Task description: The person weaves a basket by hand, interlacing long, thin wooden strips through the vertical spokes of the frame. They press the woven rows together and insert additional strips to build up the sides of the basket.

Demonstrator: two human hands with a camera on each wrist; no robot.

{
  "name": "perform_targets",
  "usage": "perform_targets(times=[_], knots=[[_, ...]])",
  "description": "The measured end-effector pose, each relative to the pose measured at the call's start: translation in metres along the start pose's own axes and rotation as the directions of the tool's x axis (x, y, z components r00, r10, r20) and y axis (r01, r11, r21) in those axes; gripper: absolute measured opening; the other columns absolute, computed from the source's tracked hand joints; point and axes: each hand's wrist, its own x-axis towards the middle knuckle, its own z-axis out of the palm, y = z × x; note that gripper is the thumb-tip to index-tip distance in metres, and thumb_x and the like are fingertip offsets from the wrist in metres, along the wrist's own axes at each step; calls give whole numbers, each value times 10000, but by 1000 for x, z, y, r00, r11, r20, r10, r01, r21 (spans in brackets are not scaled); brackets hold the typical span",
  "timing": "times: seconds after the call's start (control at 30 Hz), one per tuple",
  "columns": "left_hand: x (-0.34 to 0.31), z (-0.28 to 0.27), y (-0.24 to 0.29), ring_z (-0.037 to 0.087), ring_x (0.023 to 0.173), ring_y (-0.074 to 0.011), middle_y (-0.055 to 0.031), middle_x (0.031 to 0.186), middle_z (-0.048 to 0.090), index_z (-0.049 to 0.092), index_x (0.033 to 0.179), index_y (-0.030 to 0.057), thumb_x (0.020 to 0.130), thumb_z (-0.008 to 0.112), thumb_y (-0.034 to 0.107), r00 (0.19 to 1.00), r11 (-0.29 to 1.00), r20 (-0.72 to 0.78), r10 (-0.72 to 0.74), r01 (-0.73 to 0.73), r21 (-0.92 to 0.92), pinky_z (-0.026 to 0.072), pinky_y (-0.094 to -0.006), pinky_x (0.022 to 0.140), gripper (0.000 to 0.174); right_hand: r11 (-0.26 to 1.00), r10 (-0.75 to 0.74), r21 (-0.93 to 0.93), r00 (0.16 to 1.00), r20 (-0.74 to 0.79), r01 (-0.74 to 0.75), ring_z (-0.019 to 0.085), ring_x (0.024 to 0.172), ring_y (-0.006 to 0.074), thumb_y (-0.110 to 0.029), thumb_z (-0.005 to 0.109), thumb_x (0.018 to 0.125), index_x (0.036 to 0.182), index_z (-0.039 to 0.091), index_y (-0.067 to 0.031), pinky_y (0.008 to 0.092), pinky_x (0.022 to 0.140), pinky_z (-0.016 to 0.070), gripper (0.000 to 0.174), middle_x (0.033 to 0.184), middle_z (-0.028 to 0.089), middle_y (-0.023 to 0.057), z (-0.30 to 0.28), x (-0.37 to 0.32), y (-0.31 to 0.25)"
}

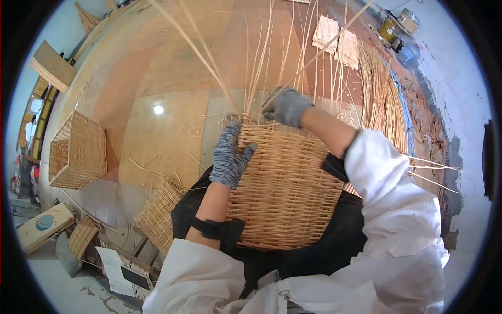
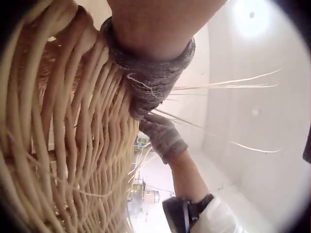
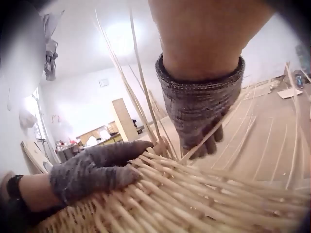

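Observation:
A partly woven wicker basket [image 1: 287,183] lies across the person's dark-covered lap, long loose strands fanning out from its far edge. At its far left corner the gloved left hand [image 1: 230,157] grips the edge, thumb on the near woven face. That same hand [image 3: 102,167] stretches along the weave in the right wrist view. Just past the far edge, the gloved right hand [image 1: 287,107] pinches a wicker strand [image 1: 327,48] close to the corner. Its fingers [image 3: 210,143] are bent down beside the strand in the right wrist view. In the left wrist view the two gloves overlap at the rim.
A finished-looking wicker basket [image 1: 78,152] stands on the floor at left, with another woven piece [image 1: 159,204] nearer the lap. A bundle of long wicker rods [image 1: 384,94] lies at right. Pale woven pieces [image 1: 327,34] lie farther off. A cardboard box [image 1: 46,226] sits at lower left.

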Motion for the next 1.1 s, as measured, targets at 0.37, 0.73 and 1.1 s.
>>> perform_targets(times=[0.37, 0.73, 1.1], knots=[[5, -7, -4, 573, 875, -185, -105, 987, 585, 549, 1078, 3, 683, 754, 107, 981, 931, 36, -189, 191, -312, 475, -295, 804, 456, 963, -16, -220, 854, 520, 152, 605, 834, 305, -227, 637, 736, 914, 651, -80, 405, 701, 470, 232, 878, 641, 118, 19, 93, 45], [1, -8, -2, 539, 972, -175, -112, 1063, 578, 517, 1162, -22, 737, 706, 80, 980, 919, 74, -186, 201, -339, 445, -285, 866, 476, 961, -23, -277, 992, -125, -12, 616, 729, 268, -160, 518, 826, 976, 588, -92, 346, 585, 513, 178, 776, 618, 79, 20, -98, -2], [2, 1, 4, 547, 808, -151, -94, 902, 587, 529, 1091, -20, 714, 739, 110, 977, 940, 59, -204, 213, -265, 471, -271, 745, 451, -200, 613, 912, 772, -169, 359, 583, 940, 248, -249, 468, 918, 1003, 481, -4, 415, 817, 485, 260, 921, 572, 117, 71, -76, 22]])
